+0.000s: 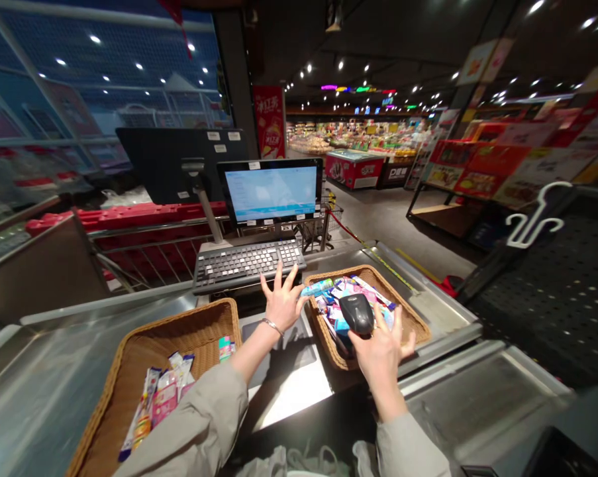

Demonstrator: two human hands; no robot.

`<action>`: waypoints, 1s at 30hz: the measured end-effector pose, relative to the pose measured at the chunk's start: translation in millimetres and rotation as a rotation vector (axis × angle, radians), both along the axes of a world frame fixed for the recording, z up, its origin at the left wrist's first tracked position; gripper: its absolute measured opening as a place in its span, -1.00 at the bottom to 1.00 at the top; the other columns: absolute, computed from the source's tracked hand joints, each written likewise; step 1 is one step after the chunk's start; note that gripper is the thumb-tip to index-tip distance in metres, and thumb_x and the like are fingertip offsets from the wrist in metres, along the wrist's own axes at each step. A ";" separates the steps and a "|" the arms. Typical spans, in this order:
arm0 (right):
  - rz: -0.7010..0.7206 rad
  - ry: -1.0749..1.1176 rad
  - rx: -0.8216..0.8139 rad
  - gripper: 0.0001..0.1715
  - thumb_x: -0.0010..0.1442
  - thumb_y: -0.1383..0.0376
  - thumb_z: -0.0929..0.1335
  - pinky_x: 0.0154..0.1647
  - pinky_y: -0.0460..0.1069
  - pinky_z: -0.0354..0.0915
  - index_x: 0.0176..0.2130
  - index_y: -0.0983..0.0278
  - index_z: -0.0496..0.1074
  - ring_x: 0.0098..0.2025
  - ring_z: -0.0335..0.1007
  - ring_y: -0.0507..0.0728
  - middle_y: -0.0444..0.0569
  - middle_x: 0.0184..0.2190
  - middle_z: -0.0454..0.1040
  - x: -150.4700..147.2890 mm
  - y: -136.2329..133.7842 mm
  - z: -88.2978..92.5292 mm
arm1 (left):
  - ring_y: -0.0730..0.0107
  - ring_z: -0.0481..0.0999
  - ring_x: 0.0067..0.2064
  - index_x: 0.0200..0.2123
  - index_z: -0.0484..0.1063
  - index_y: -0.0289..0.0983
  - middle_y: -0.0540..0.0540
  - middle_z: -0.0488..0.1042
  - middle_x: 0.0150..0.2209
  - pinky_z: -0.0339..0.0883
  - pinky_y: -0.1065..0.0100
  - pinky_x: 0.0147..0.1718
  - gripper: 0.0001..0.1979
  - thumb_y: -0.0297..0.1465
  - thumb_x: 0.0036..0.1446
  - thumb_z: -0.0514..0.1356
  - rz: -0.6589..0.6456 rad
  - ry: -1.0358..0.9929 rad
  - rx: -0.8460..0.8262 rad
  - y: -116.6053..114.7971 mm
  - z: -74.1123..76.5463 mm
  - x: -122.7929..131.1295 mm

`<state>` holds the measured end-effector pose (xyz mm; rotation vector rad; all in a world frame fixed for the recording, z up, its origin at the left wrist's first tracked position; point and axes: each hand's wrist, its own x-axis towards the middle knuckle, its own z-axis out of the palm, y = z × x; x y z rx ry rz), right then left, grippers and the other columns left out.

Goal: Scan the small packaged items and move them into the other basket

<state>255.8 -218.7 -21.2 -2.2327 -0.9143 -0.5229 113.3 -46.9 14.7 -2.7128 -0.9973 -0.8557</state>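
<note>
"Across the head view, front and centre: which item heads the list?"

"Scanner (355, 311), handheld, one. Black, rounded head, a small pale mark near the top. Location: over the right basket (418, 329); contact with the contents below cannot be told."

"State of the right grip (382, 354)?"

"Clamped on the scanner between thumb and forefinger; remaining fingers spread apart."

"And the left grip (282, 306)?"

"Fingers fanned at the front edge of the keyboard (244, 265), which is black with some white-labelled keys. A blue packet (319, 287) lies at thumb and forefinger; whether pinched or merely touched, cannot tell. Bracelet (273, 324) at the wrist."

"Containers?"

"Two, wicker, brown, thick braided rims, both on the metal tabletop (55, 358). Right basket: set at an angle, beside the keyboard's right end. Contents: heap of small packets (347, 289), mixed white, blue, pink and purple, partly hidden by scanner and hand."

"Left basket (204, 326)?"

"Near side, partly covered by the grey sleeve (199, 414). Contents: slim white-and-purple sachets (152, 381), one pink pack (164, 401), one orange-printed item (142, 430); a small green-and-pink pack (224, 349) against the right-hand wall. Count uncertain, some overlapped."
</note>
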 end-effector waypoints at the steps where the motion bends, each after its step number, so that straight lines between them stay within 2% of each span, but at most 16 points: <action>1: -0.007 0.003 0.002 -0.57 0.10 0.04 0.27 0.23 0.34 -0.25 -0.21 0.23 0.53 0.37 -0.17 0.34 0.07 0.09 0.45 2.4 -1.2 -1.0 | -0.17 -0.20 0.41 -0.12 0.55 -0.06 -0.03 0.11 0.36 -0.52 -0.46 0.20 -0.74 -0.17 0.17 0.18 -0.008 0.002 -0.003 0.1 -0.3 3.4; 8: -0.046 -0.006 -0.001 -0.55 0.10 0.09 0.28 0.22 0.37 -0.24 -0.09 0.23 0.50 0.37 -0.17 0.34 0.07 0.12 0.42 15.0 -10.2 -5.0 | -0.15 -0.21 0.41 -0.15 0.55 -0.08 -0.02 0.09 0.36 -0.55 -0.46 0.20 -0.76 -0.18 0.18 0.17 -0.067 0.014 -0.015 2.0 -4.5 29.6; 16: -0.125 -0.034 0.037 -0.57 0.09 0.08 0.29 0.24 0.38 -0.31 -0.14 0.24 0.51 0.35 -0.11 0.34 0.10 0.07 0.46 27.7 -19.7 -5.1 | -0.14 -0.22 0.41 -0.16 0.55 -0.10 -0.04 0.11 0.36 -0.50 -0.48 0.20 -0.76 -0.20 0.20 0.14 -0.123 0.036 -0.023 0.9 -11.2 55.9; 26: -0.170 -0.016 0.037 -0.46 0.11 0.01 0.26 0.24 0.38 -0.32 -0.08 0.29 0.49 0.35 -0.10 0.34 0.13 0.03 0.48 41.5 -27.8 -10.4 | -0.16 -0.23 0.41 -0.18 0.56 -0.12 -0.07 0.12 0.35 -0.49 -0.49 0.18 -0.74 -0.15 0.19 0.16 -0.171 0.077 -0.063 0.6 -20.2 81.4; 30: -0.187 -0.028 0.027 -0.49 0.12 0.01 0.26 0.24 0.38 -0.34 -0.13 0.29 0.51 0.34 -0.09 0.33 0.14 0.04 0.48 45.3 -30.8 -10.2 | -0.16 -0.23 0.41 -0.18 0.55 -0.12 -0.08 0.14 0.35 -0.48 -0.49 0.19 -0.75 -0.17 0.18 0.16 -0.199 0.082 -0.055 0.2 -22.8 91.3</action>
